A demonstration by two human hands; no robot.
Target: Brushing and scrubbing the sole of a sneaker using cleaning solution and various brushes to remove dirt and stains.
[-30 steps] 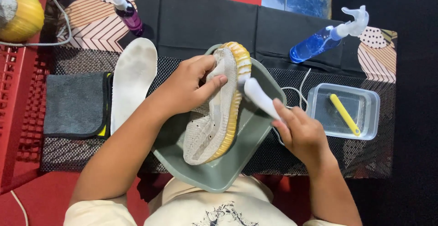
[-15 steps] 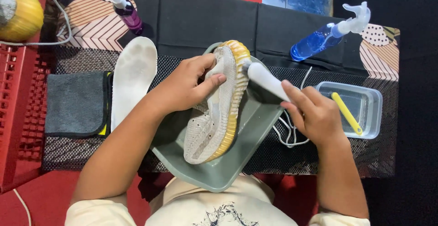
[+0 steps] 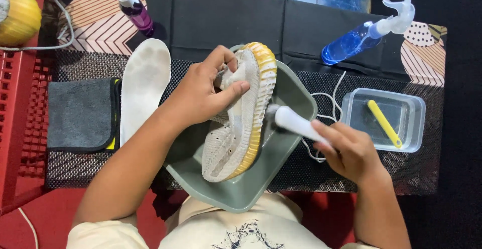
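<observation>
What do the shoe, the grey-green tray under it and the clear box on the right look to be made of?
Shoe: seemingly knit fabric with a yellowed rubbery ribbed sole. Tray: probably matte moulded plastic, smooth and even. Clear box: likely see-through plastic; a yellow stick shows inside.

The sneaker (image 3: 236, 123) is off-white knit with a yellow sole, lying in a grey-green tray (image 3: 293, 90) beside a white-handled brush (image 3: 296, 123). A white insole (image 3: 143, 85), a dark grey cloth (image 3: 80, 113), a blue spray bottle (image 3: 364, 33), a purple bottle (image 3: 135, 10) and a clear tub (image 3: 409, 113) holding a yellow tool (image 3: 384, 123) rest on black matting (image 3: 301, 171).
</observation>
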